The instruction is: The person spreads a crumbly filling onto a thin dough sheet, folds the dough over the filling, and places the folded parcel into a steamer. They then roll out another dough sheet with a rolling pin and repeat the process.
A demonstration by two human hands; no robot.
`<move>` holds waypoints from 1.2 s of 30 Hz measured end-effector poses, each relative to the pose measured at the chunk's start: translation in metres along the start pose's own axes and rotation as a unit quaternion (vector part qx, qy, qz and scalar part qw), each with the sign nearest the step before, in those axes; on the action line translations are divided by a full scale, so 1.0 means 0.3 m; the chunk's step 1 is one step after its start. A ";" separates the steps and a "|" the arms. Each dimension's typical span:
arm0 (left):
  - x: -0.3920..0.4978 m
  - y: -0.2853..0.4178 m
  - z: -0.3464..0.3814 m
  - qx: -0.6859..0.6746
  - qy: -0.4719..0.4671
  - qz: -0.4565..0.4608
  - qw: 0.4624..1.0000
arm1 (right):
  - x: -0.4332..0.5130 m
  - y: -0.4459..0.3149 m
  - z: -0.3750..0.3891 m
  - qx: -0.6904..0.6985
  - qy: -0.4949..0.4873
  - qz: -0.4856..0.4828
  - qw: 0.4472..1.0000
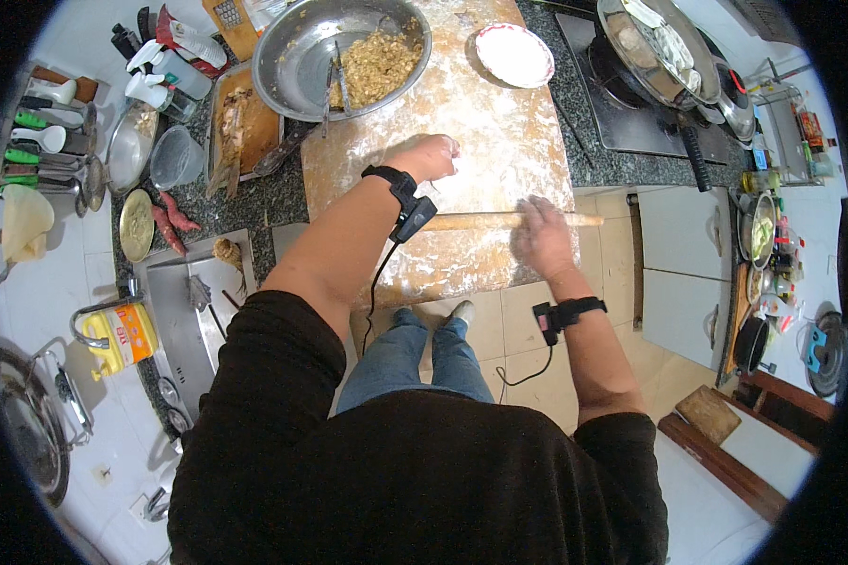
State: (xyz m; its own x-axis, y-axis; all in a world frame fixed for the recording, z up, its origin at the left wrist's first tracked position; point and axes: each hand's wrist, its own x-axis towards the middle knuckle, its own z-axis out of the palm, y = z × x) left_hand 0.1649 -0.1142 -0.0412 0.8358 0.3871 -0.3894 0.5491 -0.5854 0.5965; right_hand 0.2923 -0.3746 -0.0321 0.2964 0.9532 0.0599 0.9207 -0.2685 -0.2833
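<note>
A floured wooden board lies before me. My left hand is over its middle, fingers curled inward; whether something is in them cannot be told. My right hand, dusted with flour, rests on a wooden rolling pin near the pin's right end, fingers over it. The pin lies across the lower part of the board, its left part hidden behind my left wrist. Beyond my left hand a large metal bowl holds a chopped filling and a pair of chopsticks or tongs.
A plate of white powder sits at the board's far right. Further right, a pan with pale food stands on the hob. At left are a tray, a plastic tub, sweet potatoes and the sink.
</note>
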 end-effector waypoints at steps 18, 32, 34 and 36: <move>-0.024 0.074 -0.042 0.086 0.012 -0.043 0.995 | 0.496 -0.185 0.144 -0.056 0.026 0.218 0.974; -0.047 -0.052 -0.014 0.008 -0.081 -0.092 0.992 | 0.107 -0.210 0.141 -0.101 -0.032 0.116 0.988; -0.061 -0.031 -0.036 -0.036 -0.156 -0.135 0.978 | 0.225 -0.193 0.154 -0.138 -0.051 0.123 0.981; -0.060 -0.012 -0.041 0.013 -0.037 -0.038 0.999 | 0.333 -0.183 0.159 -0.128 -0.036 0.142 0.981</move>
State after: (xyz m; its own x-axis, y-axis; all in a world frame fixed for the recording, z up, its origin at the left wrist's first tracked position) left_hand 0.1478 -0.1102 -0.0277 0.7897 0.3779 -0.4834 0.6093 -0.5755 0.5455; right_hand 0.2593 -0.2579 -0.0563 0.5393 0.8402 -0.0569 0.8403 -0.5413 -0.0281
